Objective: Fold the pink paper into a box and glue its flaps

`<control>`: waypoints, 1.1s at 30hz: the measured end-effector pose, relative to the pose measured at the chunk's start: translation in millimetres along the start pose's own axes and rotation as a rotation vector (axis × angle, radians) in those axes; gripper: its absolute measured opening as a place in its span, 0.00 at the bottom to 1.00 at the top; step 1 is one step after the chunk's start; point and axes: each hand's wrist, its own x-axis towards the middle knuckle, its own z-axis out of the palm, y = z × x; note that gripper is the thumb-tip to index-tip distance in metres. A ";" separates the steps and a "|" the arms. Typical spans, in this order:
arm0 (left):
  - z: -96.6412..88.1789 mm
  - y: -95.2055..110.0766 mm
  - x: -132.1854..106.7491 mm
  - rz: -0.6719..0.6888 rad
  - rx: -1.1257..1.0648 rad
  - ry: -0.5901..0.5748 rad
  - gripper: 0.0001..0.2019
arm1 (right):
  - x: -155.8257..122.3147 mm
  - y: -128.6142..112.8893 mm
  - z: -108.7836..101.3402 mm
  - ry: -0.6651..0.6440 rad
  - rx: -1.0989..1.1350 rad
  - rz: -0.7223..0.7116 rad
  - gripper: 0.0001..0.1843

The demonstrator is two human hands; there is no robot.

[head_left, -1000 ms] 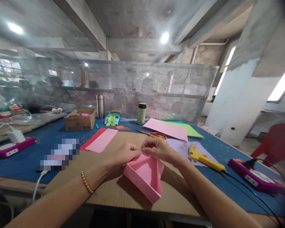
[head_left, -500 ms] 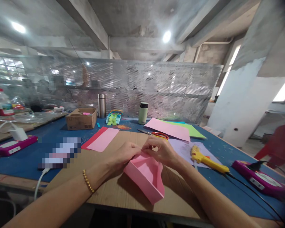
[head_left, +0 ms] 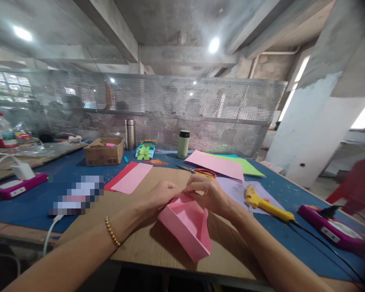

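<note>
A folded pink paper box (head_left: 185,229), open at the top, rests tilted over a brown cardboard sheet (head_left: 134,239). Its far corner is pinched between both hands. My left hand (head_left: 162,196), below a gold bead bracelet, has its fingers closed on the paper's far left edge. Close beside it, my right hand (head_left: 208,192) is closed on the same corner from the right. The fingertips of the two hands nearly meet, and they hide the pinched paper. Just beyond my right hand lie scissors (head_left: 204,172) with red and yellow handles.
Pink paper sheets (head_left: 214,163) and a yellow glue gun (head_left: 269,207) lie on the right, near a purple power strip (head_left: 331,229). On the left are a blurred-out phone (head_left: 79,196) and another power strip (head_left: 18,186). A cardboard box (head_left: 103,153) and a green bottle (head_left: 183,145) stand behind.
Both hands keep their pinch at the box's far corner. The right fingers have curled slightly closer together; the box has barely moved.
</note>
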 end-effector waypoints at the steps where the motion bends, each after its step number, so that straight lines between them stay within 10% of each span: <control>1: 0.1 0.1 -0.1 -0.006 0.005 0.005 0.11 | 0.1 -0.5 -0.4 -0.001 -0.005 -0.007 0.11; 22: -1.4 -4.0 2.0 0.002 0.066 0.030 0.12 | -0.4 -8.7 -4.1 -0.056 -0.068 -0.023 0.13; 33: -10.6 -11.7 14.7 0.117 0.332 -0.003 0.12 | 5.8 -10.5 -12.2 -0.055 0.131 0.382 0.11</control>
